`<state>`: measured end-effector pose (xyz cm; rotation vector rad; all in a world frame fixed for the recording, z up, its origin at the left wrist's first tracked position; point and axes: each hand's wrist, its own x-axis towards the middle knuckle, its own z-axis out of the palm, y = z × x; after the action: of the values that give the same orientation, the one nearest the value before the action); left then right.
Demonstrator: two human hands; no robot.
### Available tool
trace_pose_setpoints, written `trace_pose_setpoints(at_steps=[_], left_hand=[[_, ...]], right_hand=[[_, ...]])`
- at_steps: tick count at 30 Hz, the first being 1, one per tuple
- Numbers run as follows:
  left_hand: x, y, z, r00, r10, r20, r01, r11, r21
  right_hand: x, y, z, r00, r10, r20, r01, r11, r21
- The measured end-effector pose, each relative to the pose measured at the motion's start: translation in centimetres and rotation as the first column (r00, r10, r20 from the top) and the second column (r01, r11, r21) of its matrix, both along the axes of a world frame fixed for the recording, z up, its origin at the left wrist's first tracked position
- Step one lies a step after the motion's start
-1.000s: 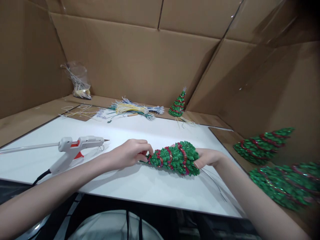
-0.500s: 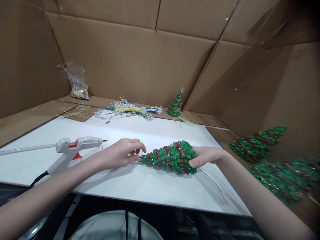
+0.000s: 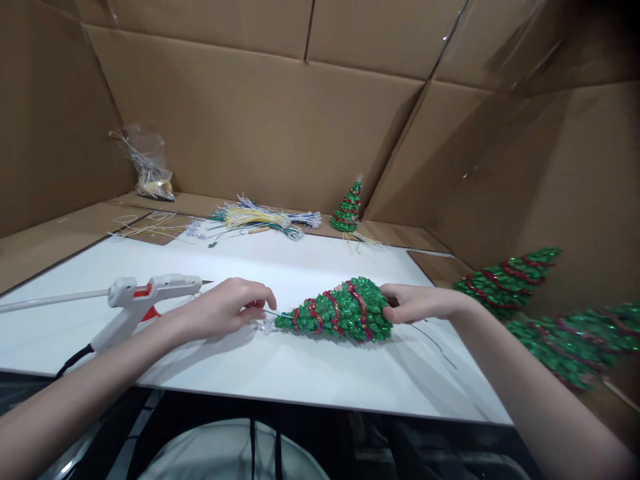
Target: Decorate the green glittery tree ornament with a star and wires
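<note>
A small green Christmas tree (image 3: pixel 345 310) with red glittery garland lies on its side over the white board, tip to the left. My right hand (image 3: pixel 415 303) grips its wide base, thumb outside and the other fingers partly hidden behind the base. A clear star (image 3: pixel 267 325) sits at the tip. Just beyond it, my left hand (image 3: pixel 240 307) is closed in a pinch on a thin wire (image 3: pixel 279 313) that runs into the tree near its top. Another thin dark wire (image 3: pixel 434 340) trails from the base under my right wrist.
A white hot glue gun (image 3: pixel 150 290) lies left of my left hand. Bundles of coloured wires (image 3: pixel 260 217) lie at the back, near a plastic bag (image 3: pixel 153 167). One tree (image 3: pixel 347 210) stands behind; more trees (image 3: pixel 507 280) lie at right. Cardboard walls (image 3: pixel 240 120) enclose the board.
My left hand has drawn left, away from the tree's tip, so the star and more of the wire show. The wire at the base sticks out less.
</note>
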<state>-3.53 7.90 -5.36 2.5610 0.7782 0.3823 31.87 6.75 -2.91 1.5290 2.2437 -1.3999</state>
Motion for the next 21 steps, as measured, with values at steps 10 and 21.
trace_pose_setpoints(at_steps=[10, 21], left_hand=[[0.1, 0.0, -0.3, 1.000, 0.012, -0.003, -0.012, 1.000, -0.018], [0.0, 0.1, -0.4, 0.999, 0.026, -0.020, -0.026, 0.999, -0.025]], right_hand=[[2.7, -0.6, -0.6, 0.997, -0.078, 0.017, 0.078, 0.997, -0.021], [2.5, -2.9, 0.9, 0.947, -0.322, 0.014, 0.301, 0.898, 0.321]])
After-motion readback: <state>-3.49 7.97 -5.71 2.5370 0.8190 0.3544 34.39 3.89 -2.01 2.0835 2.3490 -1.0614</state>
